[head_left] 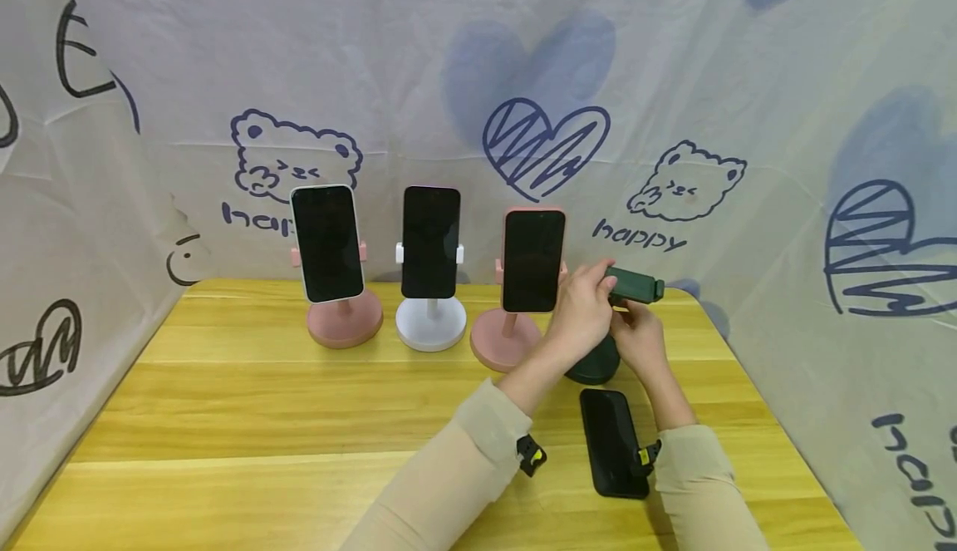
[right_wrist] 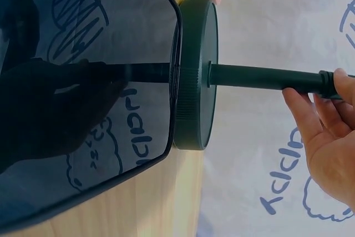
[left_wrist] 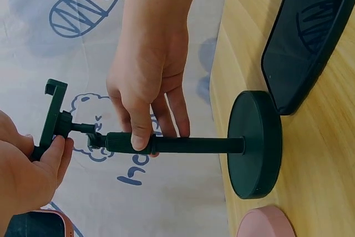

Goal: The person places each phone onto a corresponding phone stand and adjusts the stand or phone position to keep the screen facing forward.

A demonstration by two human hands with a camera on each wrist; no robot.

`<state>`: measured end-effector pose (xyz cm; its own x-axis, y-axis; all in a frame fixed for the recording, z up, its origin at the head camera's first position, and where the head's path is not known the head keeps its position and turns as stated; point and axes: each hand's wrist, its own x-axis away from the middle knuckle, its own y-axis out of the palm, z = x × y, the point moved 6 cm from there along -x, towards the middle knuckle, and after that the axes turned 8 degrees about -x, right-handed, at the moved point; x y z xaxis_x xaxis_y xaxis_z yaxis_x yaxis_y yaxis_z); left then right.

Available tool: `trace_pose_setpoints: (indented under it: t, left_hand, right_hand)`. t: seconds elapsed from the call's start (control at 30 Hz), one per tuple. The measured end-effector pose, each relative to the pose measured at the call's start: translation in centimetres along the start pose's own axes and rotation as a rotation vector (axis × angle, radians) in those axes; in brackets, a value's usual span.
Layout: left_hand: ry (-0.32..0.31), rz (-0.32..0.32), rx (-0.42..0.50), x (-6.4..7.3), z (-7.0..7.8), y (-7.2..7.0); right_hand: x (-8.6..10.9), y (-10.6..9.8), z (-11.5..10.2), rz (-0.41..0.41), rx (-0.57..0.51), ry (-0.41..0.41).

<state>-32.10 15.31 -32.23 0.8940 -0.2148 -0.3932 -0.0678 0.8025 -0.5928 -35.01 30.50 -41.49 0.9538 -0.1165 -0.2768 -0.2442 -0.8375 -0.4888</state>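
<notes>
A dark green phone stand (left_wrist: 258,142) stands upright on its round base at the right of the table. My left hand (head_left: 581,306) grips the stand's clamp head (head_left: 635,286), which is tilted over at the top of the post. Lower down, my right hand (left_wrist: 152,76) pinches the ribbed collar (left_wrist: 128,142) of the post between thumb and fingers. In the right wrist view the fingertips of that hand touch the post (right_wrist: 260,77) just under the collar. A black phone (head_left: 611,443) lies flat on the table in front of the green base.
To the left stand a pink stand (head_left: 499,343) with a phone (head_left: 533,260), a white stand (head_left: 430,324) with a phone (head_left: 431,242), and another pink stand (head_left: 344,320) with a phone (head_left: 327,243). A printed cloth (head_left: 419,44) hangs behind the wooden table (head_left: 262,426).
</notes>
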Motion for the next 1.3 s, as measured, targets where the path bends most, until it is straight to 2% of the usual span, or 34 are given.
trace_pose_setpoints:
  t: [0.1, 0.4, 0.6, 0.9, 1.3]
  left_hand:
    - [0.004, 0.008, -0.004, 0.0, 0.1, 0.0]
    - [-0.01, 0.058, 0.067, 0.4, -0.2, 0.0]
    - [0.024, 0.108, 0.126, 0.9, -0.3, 0.1]
    - [-0.011, 0.08, 0.334, 2.1, -1.6, 1.3]
    - [0.079, 0.113, 0.339, 2.6, -2.4, 1.6]
  right_hand:
    - [0.0, -0.1, -0.1, 0.007, 0.008, -0.011]
    - [0.1, -0.1, -0.3, 0.012, 0.017, -0.059]
    - [0.1, -0.2, -0.3, 0.02, -0.024, -0.084]
    - [0.4, 0.0, -0.4, 0.016, -0.059, -0.084]
    - [0.6, 0.2, -0.9, -0.029, -0.191, -0.06]
